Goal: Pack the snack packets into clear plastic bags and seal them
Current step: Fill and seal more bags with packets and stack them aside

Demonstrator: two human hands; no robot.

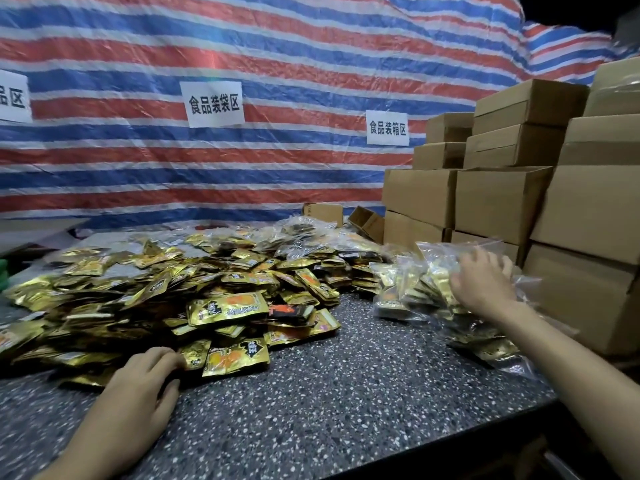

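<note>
Left hand [145,379] low, palm down, fingers loosely curved, right hand [483,282] stretched forward, palm down, fingers spread

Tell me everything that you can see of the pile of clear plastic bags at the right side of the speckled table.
The pile of clear plastic bags is crinkled, glossy thin film, each bag filled with gold foil snack packets that show through. The bags lie flat and overlapping on the dark speckled table. The right hand rests on the top bag with spread fingers. Brown cardboard boxes stand just behind; whether the bags are sealed cannot be told.
</note>
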